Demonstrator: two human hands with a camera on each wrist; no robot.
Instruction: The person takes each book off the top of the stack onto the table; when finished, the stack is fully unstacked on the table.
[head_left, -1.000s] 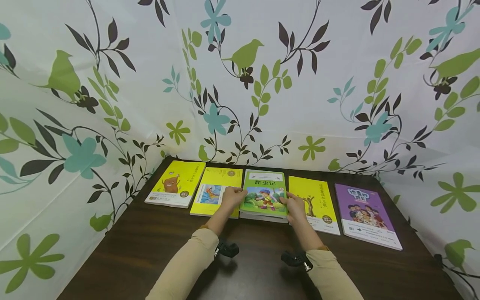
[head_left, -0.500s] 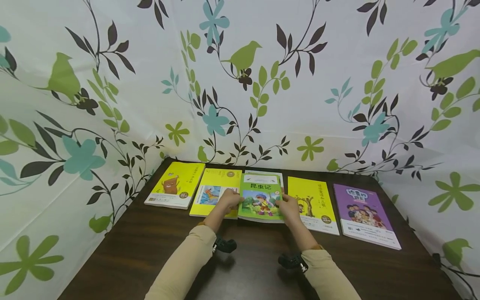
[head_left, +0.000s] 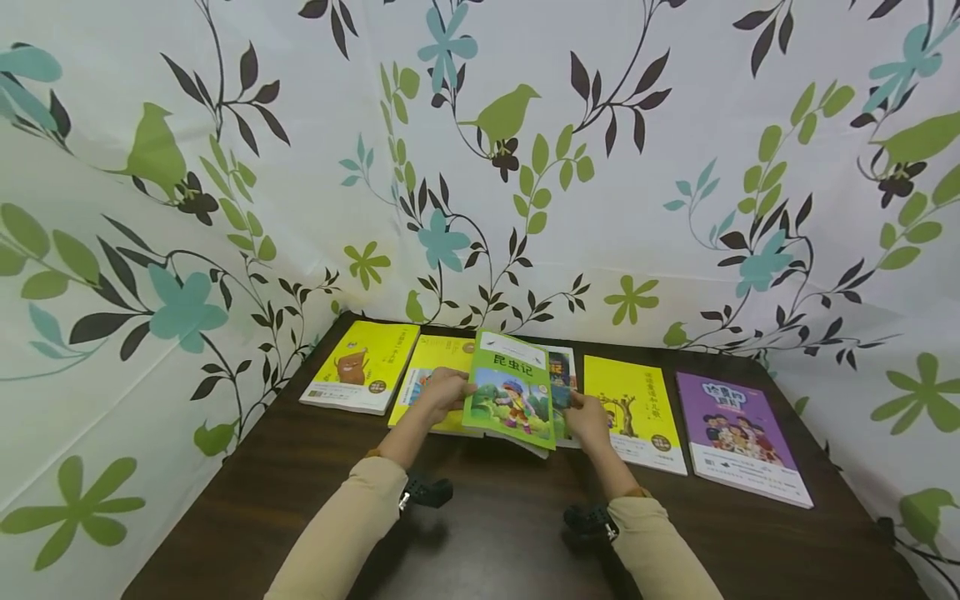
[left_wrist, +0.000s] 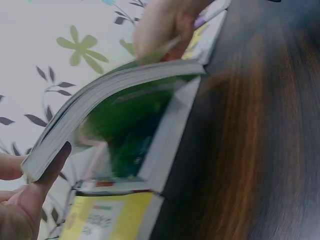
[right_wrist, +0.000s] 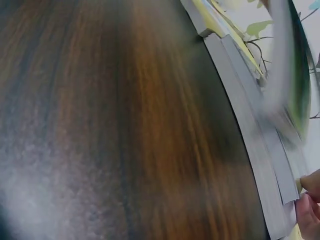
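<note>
A green children's book (head_left: 512,392) with a cartoon child on its cover is tilted, its left side raised. At that side my left hand (head_left: 444,392) pinches it, the thumb beneath in the left wrist view, where its page block (left_wrist: 115,80) bows. Partly covered by it lies another book (head_left: 561,371) with a dark picture on its cover. My right hand (head_left: 588,419) holds that lower book's right edge; thumb and fingers (right_wrist: 311,182) pinch a thin layer above a thicker page block (right_wrist: 250,135) in the right wrist view.
On the left lie two yellow books, one with a brown figure (head_left: 360,367), the other (head_left: 420,367) partly under the green book. To the right are a yellow book with a tree (head_left: 637,400) and a purple book (head_left: 738,429). Patterned cloth (head_left: 465,208) hangs behind the dark table (head_left: 480,517).
The green book has come off the book beneath, shifted left and tilted, showing more of the lower cover. My left hand went left with it; the right hand now holds the lower book.
</note>
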